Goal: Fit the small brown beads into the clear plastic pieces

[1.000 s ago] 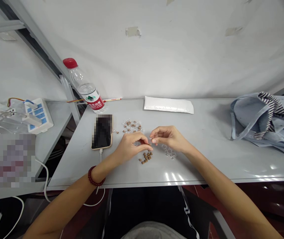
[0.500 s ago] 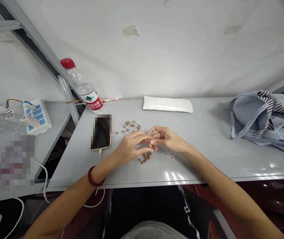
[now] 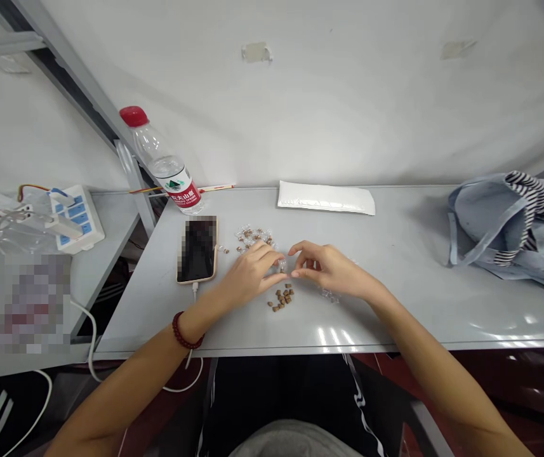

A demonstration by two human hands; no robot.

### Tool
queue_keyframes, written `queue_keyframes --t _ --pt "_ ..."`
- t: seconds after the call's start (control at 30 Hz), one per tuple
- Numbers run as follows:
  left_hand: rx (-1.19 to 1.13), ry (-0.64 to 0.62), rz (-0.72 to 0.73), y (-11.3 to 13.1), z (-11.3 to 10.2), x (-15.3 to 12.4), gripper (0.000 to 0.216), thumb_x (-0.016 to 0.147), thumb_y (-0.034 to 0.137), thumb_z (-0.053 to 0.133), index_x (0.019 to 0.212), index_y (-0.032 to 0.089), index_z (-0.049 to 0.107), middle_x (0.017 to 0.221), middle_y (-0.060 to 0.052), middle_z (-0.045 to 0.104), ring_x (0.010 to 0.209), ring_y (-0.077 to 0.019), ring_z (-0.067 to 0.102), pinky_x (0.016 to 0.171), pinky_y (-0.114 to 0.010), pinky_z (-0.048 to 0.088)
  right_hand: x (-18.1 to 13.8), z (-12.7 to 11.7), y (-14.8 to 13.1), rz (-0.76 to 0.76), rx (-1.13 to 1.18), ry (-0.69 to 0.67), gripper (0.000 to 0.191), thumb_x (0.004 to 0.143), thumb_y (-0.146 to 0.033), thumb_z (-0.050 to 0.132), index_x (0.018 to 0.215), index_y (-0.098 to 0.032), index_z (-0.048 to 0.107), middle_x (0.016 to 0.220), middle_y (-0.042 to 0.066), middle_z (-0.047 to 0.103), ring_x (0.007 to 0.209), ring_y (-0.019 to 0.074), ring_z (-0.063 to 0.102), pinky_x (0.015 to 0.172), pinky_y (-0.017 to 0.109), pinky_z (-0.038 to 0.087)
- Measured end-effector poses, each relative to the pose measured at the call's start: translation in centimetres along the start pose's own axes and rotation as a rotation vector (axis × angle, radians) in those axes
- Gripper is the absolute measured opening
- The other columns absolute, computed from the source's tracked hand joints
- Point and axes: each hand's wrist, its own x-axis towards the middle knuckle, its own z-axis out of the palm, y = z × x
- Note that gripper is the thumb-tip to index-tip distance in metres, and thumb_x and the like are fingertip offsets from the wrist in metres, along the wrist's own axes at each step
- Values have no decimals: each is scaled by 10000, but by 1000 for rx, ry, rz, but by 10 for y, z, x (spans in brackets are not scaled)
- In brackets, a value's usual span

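Note:
My left hand (image 3: 251,273) and my right hand (image 3: 329,270) meet fingertip to fingertip at the middle of the grey table (image 3: 395,304). Both pinch a tiny clear piece between thumb and fingers; it is too small to name. Just below the fingertips lies a small heap of brown pellets (image 3: 282,297). Behind my left hand sits a pile of clear pieces with brown inside (image 3: 251,236). A few empty clear pieces (image 3: 329,294) lie under my right wrist. A red bead bracelet circles my left wrist.
A phone (image 3: 197,249) on a white cable lies left of the hands. A red-capped water bottle (image 3: 165,166) leans at the back left, a white pouch (image 3: 326,198) lies at the back, a blue bag (image 3: 514,228) at the right. A power strip (image 3: 74,212) sits on the left shelf.
Both hands have dropped closer to the tabletop and shifted slightly away from me. My right fingers have spread a little while the pinch stays.

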Motion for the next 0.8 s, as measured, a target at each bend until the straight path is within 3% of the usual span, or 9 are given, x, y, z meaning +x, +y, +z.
queue_keyframes --t 0.17,0.3,0.43,0.6,0.8 --pt "66 -2 -29 -3 -6 1 283 881 244 580 1141 133 578 978 -97 620 968 -233 492 860 -418 465 -11 -22 4 62 -291 -16 275 783 -355 655 999 -198 589 920 44 635 689 149 517 603 288 409" --pt "-40 -97 2 6 -8 1 162 884 200 549 1006 179 654 916 -65 629 929 -214 505 851 -409 464 -17 -32 9 114 -385 -70 191 763 -306 654 916 -201 609 931 49 634 734 175 546 605 294 405" --pt "-65 -200 24 12 -3 1 142 880 193 542 885 177 684 865 -60 636 915 -208 504 821 -385 465 -15 -27 11 104 -424 -109 116 757 -237 631 866 -197 626 871 47 634 676 167 538 569 289 386" --pt "-54 -229 6 12 0 1 152 882 208 547 843 173 690 838 -55 633 903 -206 502 803 -367 448 -9 -18 11 74 -449 -131 152 750 -127 577 865 -197 649 852 54 623 684 173 555 578 287 377" --pt "-20 -250 -9 16 0 0 127 864 228 578 822 177 687 828 -38 651 902 -207 510 808 -376 406 -7 -15 6 41 -473 -104 132 803 -162 556 898 -180 646 846 59 614 683 169 532 593 291 384"
